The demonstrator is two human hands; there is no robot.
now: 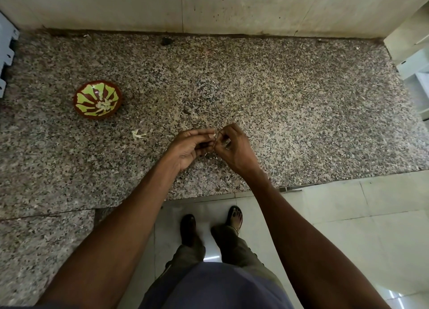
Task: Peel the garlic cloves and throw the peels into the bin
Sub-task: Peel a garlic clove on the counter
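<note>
Both hands pinch papery garlic clove over speckled granite counter.

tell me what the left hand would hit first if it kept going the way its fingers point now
Most likely the right hand: the left hand has its fingers aimed rightward at it, fingertips nearly meeting around a small pale garlic clove between them.

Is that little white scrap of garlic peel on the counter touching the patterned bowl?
Apart. The head view shows the garlic peel scrap lying alone on the granite counter, with bare stone between it and the bowl.
</note>
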